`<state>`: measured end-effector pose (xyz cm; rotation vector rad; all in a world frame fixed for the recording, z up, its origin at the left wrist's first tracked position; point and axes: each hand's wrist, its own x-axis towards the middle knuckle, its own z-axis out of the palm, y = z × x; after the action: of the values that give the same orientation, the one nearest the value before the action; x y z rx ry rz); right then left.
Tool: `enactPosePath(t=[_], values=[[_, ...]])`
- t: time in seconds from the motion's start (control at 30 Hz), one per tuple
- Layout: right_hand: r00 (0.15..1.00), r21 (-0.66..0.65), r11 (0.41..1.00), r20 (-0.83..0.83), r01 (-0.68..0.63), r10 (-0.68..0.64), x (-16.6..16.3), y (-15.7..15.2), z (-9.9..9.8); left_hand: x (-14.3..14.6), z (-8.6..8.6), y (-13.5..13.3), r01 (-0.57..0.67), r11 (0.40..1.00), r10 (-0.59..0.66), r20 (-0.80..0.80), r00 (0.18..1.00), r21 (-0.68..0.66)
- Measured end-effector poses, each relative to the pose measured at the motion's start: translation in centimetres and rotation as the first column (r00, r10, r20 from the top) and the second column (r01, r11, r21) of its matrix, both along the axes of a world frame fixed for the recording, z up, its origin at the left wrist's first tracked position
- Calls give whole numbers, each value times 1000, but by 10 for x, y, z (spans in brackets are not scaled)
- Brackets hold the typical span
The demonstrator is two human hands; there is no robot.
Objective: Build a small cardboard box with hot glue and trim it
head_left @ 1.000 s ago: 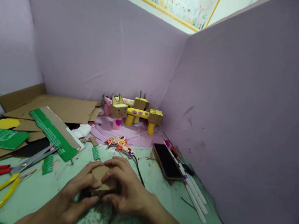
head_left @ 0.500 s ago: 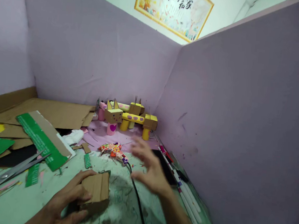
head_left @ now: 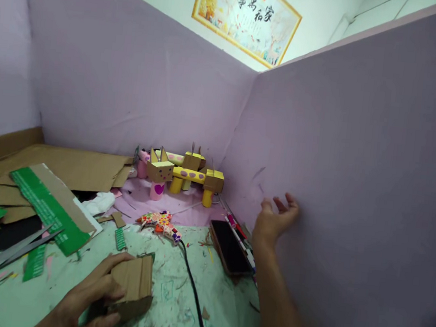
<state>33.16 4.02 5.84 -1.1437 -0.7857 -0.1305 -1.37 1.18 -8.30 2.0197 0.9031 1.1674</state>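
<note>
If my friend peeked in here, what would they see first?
Probably the cardboard animals, yellow and pink, at the back of the table. Next, the brightly patterned glue gun in front of them, then the small cardboard box in the left hand, nearest you.

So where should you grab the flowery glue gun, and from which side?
I'd take the flowery glue gun by its handle, the end with the black cord, coming from the near right with the empty right hand. It lies flat with that handle slanting toward the near right, while its tip points left, so gripping there should avoid the tip.
</note>
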Motion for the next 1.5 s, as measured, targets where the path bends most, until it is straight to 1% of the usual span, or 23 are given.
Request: enactPosePath(t=[0.03,0.07,0.1,0.13,0.17,0.2,0.23,0.27,0.3,0.33,0.43,0.53,0.6,0.67,0.73,0.8,0.93,1.0,1.1,1.17,1.33,1.5], values=[[997,-35,997,-30,-65,64,-10,-1,-3,0,2,-1,5,1000,-5,-8,1000,-3],[985,-80,982,-28,-172,170,-22,-5,-8,0,5,-2,11,1000,-11,-16,1000,-8],[947,-148,936,-14,-321,322,-36,-10,-15,0,9,-3,18,1000,-19,-25,1000,-14],[790,-237,770,16,-592,613,-52,-17,-24,0,14,-5,32,999,-33,-34,999,-20],[588,-332,570,54,-752,807,-68,-25,-34,0,19,-6,52,998,-53,-43,998,-26],[433,-457,420,82,-784,898,-83,-34,-43,0,25,-7,76,997,-77,-46,996,-24],[351,-543,361,127,-758,928,-97,-42,-53,1,30,-7,112,993,-113,-49,992,-23],[316,-584,346,158,-734,936,-107,-48,-61,1,34,-7,149,988,-151,-52,987,-31],[300,-612,345,179,-711,937,-115,-53,-69,1,37,-6,182,982,-184,-53,981,-44],[303,-617,354,191,-703,934,-121,-55,-74,2,40,-5,203,978,-205,-44,978,-48],[319,-592,347,155,-728,935,-127,-53,-81,4,43,-2,201,976,-196,59,979,-84],[392,-549,376,94,-747,915,-131,-49,-78,7,46,-2,202,957,-156,217,964,-210],[438,-514,388,27,-765,899,-136,-51,-76,10,50,-3,234,919,-136,301,944,-319],[441,-489,362,-51,-793,896,-140,-55,-76,12,54,-4,277,875,-124,369,921,-398],[420,-482,323,-105,-814,901,-143,-59,-78,13,56,-4,309,851,-118,418,901,-426],[400,-467,299,-131,-832,907,-145,-61,-82,15,57,-4,316,849,-129,415,900,-423],[386,-412,294,-159,-862,909,-146,-60,-86,15,54,-4,239,896,-113,328,938,-375],[391,-401,311,-134,-862,910,-145,-59,-87,15,53,-5,210,910,-96,312,945,-357],[403,-421,340,-69,-841,912,-143,-59,-85,15,54,-7,225,913,-116,312,943,-342],[401,-445,344,-36,-827,915,-141,-59,-84,15,56,-9,228,918,-132,293,947,-324],[423,-436,383,5,-814,906,-140,-60,-84,19,60,-15,169,951,-96,274,957,-260],[424,-422,384,1,-821,906,-141,-60,-86,19,66,-17,131,978,-105,160,982,-162]])
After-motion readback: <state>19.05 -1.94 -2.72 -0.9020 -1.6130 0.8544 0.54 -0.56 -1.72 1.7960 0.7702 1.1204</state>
